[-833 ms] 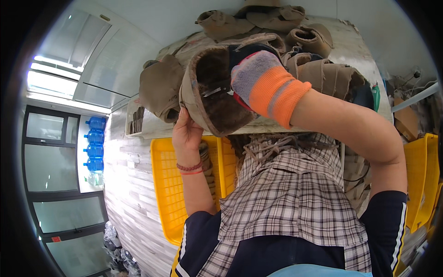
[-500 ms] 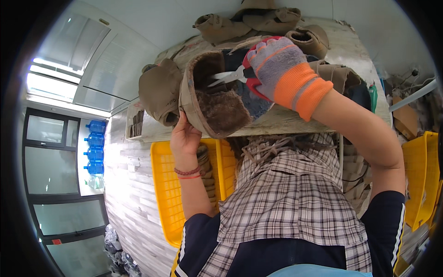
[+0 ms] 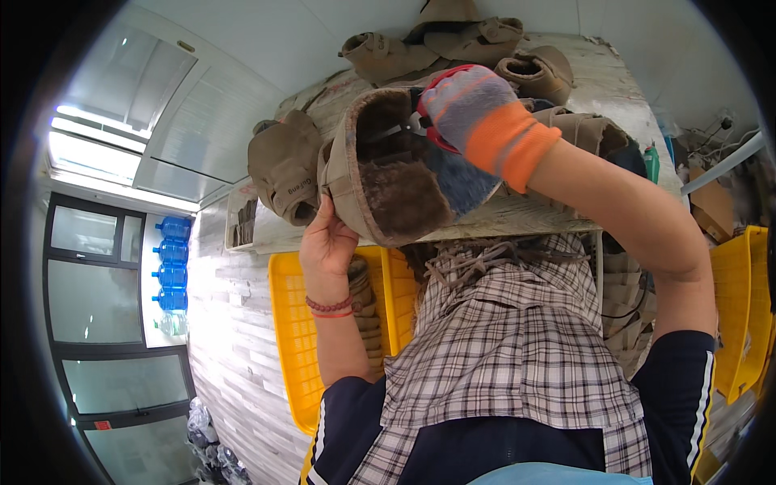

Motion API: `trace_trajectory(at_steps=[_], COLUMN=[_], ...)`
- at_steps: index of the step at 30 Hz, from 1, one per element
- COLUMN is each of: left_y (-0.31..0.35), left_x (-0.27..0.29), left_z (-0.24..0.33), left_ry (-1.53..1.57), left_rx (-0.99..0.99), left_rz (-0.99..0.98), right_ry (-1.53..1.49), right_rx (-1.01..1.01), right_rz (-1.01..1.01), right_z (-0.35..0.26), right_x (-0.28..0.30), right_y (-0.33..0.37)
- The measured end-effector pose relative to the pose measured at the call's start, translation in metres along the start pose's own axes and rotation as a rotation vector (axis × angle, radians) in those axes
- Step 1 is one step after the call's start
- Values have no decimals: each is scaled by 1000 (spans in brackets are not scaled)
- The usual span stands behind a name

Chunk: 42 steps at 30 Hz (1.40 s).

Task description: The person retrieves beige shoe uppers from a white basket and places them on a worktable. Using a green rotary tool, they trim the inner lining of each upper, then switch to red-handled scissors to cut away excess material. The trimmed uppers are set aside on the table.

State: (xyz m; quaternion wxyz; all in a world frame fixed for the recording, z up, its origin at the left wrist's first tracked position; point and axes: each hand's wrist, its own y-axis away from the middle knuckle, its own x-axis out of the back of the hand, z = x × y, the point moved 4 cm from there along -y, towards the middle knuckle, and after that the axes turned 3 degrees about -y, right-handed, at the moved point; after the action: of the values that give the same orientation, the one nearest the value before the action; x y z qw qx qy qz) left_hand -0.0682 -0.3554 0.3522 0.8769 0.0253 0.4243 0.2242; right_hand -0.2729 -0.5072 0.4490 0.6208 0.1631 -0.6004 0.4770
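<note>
My bare left hand, with a red bead bracelet at the wrist, grips the lower edge of a tan boot and holds it up with its dark furry lining facing me. My right hand wears a grey glove with an orange cuff. It is closed on small red-handled scissors at the top rim of the boot's opening. The blades are mostly hidden by the glove and the boot's rim.
A pale worktable lies behind the boot, with several more tan boots at its far side and one at the left. A yellow crate sits under my left arm and another at the right. Blue water bottles stand by the windows.
The boot has tilted so its opening faces me more. My gloved right hand has slid up to the top rim with the scissors. My left hand keeps its grip.
</note>
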Motion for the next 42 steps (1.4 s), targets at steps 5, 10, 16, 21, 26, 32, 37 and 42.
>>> trace_trajectory(at_steps=[5, 10, 16, 21, 26, 32, 37, 42], left_y=[13, 8, -31, -136, -143, -132, -109, -117], left_x=[-21, -118, -192, -145, -140, -153, -153, -147], left_z=[0, -35, -110, -147, -170, -153, -147, -139], left_ry=[-41, -178, -739, -1544, -1627, -1559, -1644, -1619], left_rx=[-133, -373, -581, -883, -613, -684, -850, -1028], left_rz=[-72, -442, -802, -544, -647, -681, -612, -532], right_ry=[-481, -1538, -1103, -724, -1408, -1527, -1233, -1800], right_rx=[-212, -435, -567, -1077, -1024, -796, -635, -823], right_rz=[390, 297, 975, 670, 824, 551, 663, 910], right_z=[34, 25, 68, 101, 100, 116, 108, 101], right_x=[30, 54, 79, -14, -95, -118, -142, -143], right_y=[56, 87, 164, 257, 239, 190, 187, 189])
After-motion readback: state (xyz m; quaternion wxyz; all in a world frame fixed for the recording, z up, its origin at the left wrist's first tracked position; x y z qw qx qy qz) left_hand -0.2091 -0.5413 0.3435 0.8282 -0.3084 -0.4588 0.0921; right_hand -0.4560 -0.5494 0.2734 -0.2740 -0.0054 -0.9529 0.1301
